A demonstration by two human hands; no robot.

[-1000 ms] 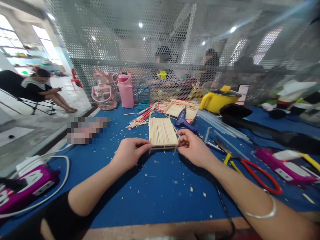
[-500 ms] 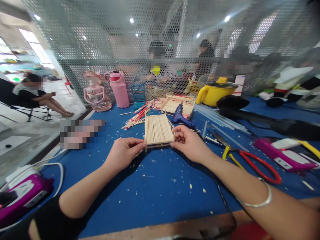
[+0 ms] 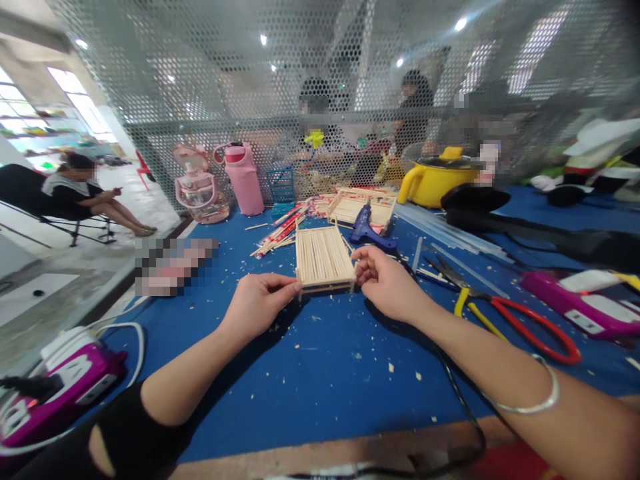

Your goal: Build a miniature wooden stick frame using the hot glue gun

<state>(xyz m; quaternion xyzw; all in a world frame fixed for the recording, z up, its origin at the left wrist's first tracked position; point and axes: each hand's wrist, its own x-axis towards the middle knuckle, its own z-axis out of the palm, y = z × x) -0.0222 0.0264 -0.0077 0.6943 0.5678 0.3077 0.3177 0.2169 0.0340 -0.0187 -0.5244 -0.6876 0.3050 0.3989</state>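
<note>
A small wooden-stick model [image 3: 325,257], a flat slatted platform with low rails and short corner posts, rests on the blue tabletop in front of me. Thumb and fingers of my left hand [image 3: 257,303] pinch its near left corner. At the near right corner, the curled fingers of my right hand [image 3: 387,283] close around the post; the exact contact is partly hidden. Just behind the model lies a blue glue gun [image 3: 369,230], beside a second stick-built frame [image 3: 345,212]. Loose sticks and red-and-white wrappers [image 3: 283,230] are piled to the left of that frame.
Pliers with red and yellow handles [image 3: 537,327] and clear glue sticks [image 3: 445,230] lie on the right. Purple power strips [image 3: 75,393] flank the table. Pink bottles [image 3: 245,180] and a yellow pot [image 3: 437,183] stand before the mesh screen [image 3: 225,80]. A person sits far left.
The whole view has shifted slightly, moving the scene a little rightward. My right thumb has drawn back slightly from the model's front edge; my left hand keeps its pinch.
</note>
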